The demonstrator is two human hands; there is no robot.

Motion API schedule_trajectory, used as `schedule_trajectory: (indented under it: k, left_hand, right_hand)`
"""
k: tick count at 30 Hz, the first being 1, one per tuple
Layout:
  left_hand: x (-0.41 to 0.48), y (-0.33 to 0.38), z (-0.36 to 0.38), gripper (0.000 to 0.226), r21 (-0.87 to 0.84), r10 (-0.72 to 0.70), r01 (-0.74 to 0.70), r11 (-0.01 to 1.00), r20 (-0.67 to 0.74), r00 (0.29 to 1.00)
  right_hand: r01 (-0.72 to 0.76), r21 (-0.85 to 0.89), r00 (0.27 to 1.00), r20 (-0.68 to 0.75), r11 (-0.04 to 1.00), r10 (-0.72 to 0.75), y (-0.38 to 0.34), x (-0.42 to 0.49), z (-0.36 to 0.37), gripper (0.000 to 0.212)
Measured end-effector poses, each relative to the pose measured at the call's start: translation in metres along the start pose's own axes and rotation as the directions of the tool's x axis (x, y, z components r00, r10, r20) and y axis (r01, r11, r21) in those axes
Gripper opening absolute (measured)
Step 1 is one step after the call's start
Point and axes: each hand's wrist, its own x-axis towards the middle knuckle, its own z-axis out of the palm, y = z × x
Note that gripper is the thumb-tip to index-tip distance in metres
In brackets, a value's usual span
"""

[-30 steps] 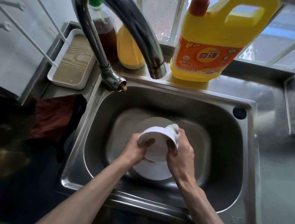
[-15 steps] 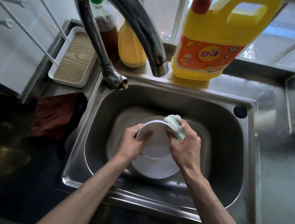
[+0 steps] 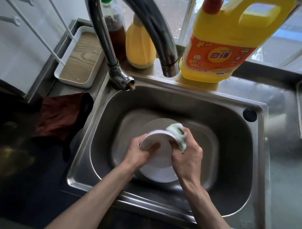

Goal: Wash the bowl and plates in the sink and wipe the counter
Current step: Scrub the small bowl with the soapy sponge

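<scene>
gripped dish, sponge on its rim: washing under way, counter not yet wiped

left hand [image 3: 139,153] clasped a white dish [image 3: 162,148] by its left edge, thumb lying inside the rim, and held it tilted above the middle of the sink [image 3: 234,158]. whether that dish was the bowl or a small plate could not be told from this angle. right hand [image 3: 186,159] was curled round a green and white sponge [image 3: 178,135], which was folded over the far right part of the dish's rim and touched it.

below the held dish a white plate [image 3: 159,177] lay flat on the sink floor, its near edge showing under both wrists. a paler round shape behind it may have been a second plate or the sink's own bottom; the picture did not settle that.

by my reading the task was in its early or middle part. one piece was being scrubbed, at least one more waited in the sink, and nothing looked rinsed or set aside. no water showed at the spout of the tap [image 3: 167,66], so rinsing seemed to lie ahead. the counter [image 3: 286,181] to the right looked wet and smeared, and a brown cloth [image 3: 58,117] sat bunched on the left side just beside the sink, held by no hand, so the wiping appeared not begun. the yellow detergent jug [image 3: 221,47] stood on the far ledge.
</scene>
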Motion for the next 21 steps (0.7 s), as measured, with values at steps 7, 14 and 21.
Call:
schedule_trajectory:
  k: [7,14,21]
  left_hand:
    - [0.005,-0.008,-0.007,0.019,0.448,0.221,-0.175,0.877,-0.051,0.974]
    - [-0.006,0.004,-0.008,0.021,0.157,0.195,-0.194,0.968,0.008,0.981]
    - [-0.014,0.006,0.001,0.072,-0.222,-0.018,0.041,0.974,0.106,0.994]
  right_hand:
    - [0.084,-0.089,0.995,0.056,0.992,-0.079,-0.004,-0.001,-0.001,0.045]
    - [0.019,0.013,0.999,0.035,1.000,-0.019,0.003,-0.001,-0.006,0.045]
    - [-0.231,0.156,0.969,0.127,0.960,0.213,0.009,-0.004,-0.004,0.031]
